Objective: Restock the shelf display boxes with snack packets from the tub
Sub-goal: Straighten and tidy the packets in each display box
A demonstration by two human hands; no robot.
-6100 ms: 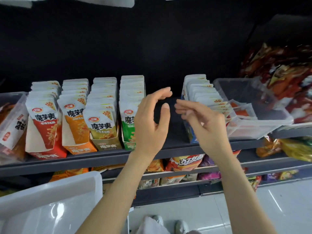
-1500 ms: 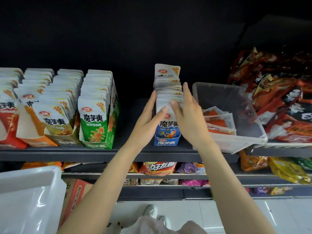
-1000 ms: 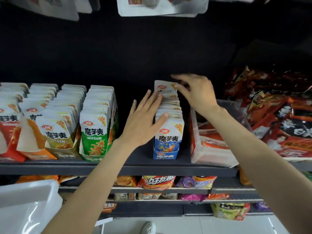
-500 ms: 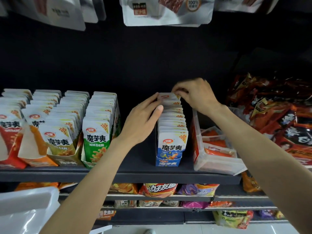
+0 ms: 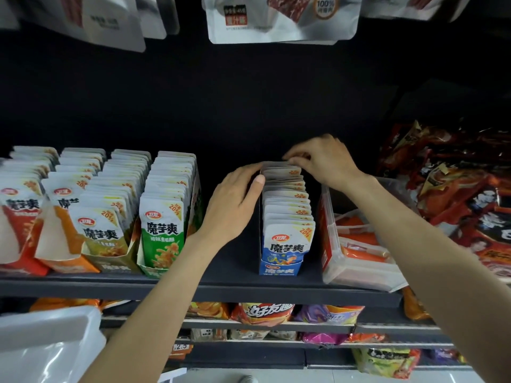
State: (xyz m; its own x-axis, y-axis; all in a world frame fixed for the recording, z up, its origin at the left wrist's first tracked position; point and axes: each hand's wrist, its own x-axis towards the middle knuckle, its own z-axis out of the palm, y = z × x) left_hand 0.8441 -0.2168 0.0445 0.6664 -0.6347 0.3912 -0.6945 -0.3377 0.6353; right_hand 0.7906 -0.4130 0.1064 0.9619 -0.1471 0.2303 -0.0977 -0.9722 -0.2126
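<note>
On the shelf (image 5: 226, 288), four display boxes (image 5: 163, 217) stand side by side at left; a fifth box (image 5: 284, 244) stands apart, just left of the tub (image 5: 356, 275).

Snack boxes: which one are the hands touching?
The blue box, standing alone. Both the left hand and right hand touch its packets; the others sit together, untouched.

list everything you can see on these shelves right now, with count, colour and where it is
blue box: one, full of packets, shelf middle
other display boxes: four, red, orange, olive, green, shelf left
clear bin: one, orange packets inside, right of blue box
red bags: pile, far right
white pouches: several, hanging above
white tub: one, lower left
chip bags: several, mixed colours, lower shelves
left hand: against the box's left side
right hand: on rear packets
</note>
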